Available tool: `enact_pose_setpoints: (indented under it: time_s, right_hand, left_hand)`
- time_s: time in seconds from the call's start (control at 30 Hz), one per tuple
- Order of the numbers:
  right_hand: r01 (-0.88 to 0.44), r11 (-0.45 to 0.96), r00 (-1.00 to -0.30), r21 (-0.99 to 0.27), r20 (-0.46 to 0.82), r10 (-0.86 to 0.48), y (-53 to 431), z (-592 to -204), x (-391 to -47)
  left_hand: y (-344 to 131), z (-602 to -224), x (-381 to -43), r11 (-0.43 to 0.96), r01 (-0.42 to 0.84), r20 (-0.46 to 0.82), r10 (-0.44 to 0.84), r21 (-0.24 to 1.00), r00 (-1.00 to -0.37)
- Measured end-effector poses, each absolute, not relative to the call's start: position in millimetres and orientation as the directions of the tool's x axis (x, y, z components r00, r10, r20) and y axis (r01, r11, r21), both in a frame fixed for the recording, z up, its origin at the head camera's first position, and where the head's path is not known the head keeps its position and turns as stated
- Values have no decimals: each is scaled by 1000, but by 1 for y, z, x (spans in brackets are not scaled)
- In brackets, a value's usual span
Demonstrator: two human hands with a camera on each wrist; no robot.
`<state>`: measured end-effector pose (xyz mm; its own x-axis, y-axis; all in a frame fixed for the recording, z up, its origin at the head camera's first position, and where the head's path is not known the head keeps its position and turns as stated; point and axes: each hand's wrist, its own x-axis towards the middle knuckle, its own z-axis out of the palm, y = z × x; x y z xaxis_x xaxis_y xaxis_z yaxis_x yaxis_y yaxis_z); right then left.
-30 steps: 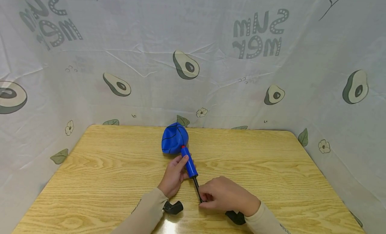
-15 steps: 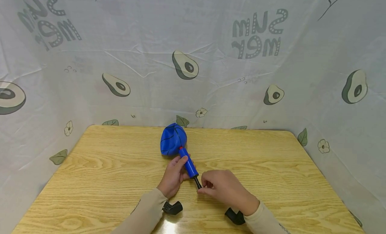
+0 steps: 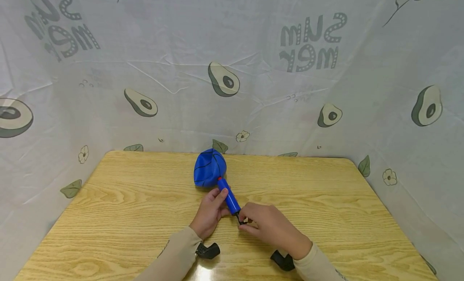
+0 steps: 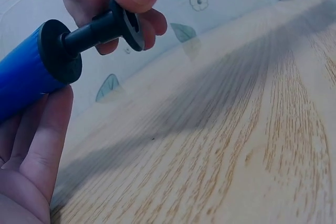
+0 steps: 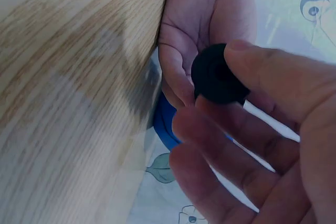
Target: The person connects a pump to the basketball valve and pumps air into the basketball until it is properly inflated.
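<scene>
A half-limp blue ball (image 3: 206, 170) with black lines sits near the far edge of the table, creased on its left side. The red tip of a blue hand pump (image 3: 229, 197) meets the ball's lower right. My left hand (image 3: 208, 214) grips the pump's barrel, thumb on top and fingers beneath. With thumb and fingers, my right hand (image 3: 270, 226) pinches the black pump handle (image 4: 128, 27). Only a short length of the black rod (image 4: 86, 38) shows outside the barrel. In the right wrist view the handle's round end (image 5: 212, 74) hides most of the pump.
The wood-grain table (image 3: 127, 208) stands against a pale cloth (image 3: 181, 124) printed with avocados and leaves, which also hangs at both sides. Black wrist cameras sit at my left (image 3: 208, 251) and right (image 3: 282, 261) cuffs.
My right hand has moved up and left with the handle, pushing most of the long rod into the barrel. The left hand and the ball stay nearly where they were.
</scene>
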<state>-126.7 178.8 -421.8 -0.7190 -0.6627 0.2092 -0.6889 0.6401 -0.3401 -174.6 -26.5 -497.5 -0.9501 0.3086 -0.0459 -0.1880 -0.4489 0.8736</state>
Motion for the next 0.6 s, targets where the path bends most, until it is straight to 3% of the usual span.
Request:
enact_pose_setpoints:
  time_s: [0.6]
  right_hand:
    - [-727, 522, -624, -445, 112, -773, 181, -421, -124]
  left_hand:
    - [-25, -498, -174, -440, -178, -53, 281, 880, -958]
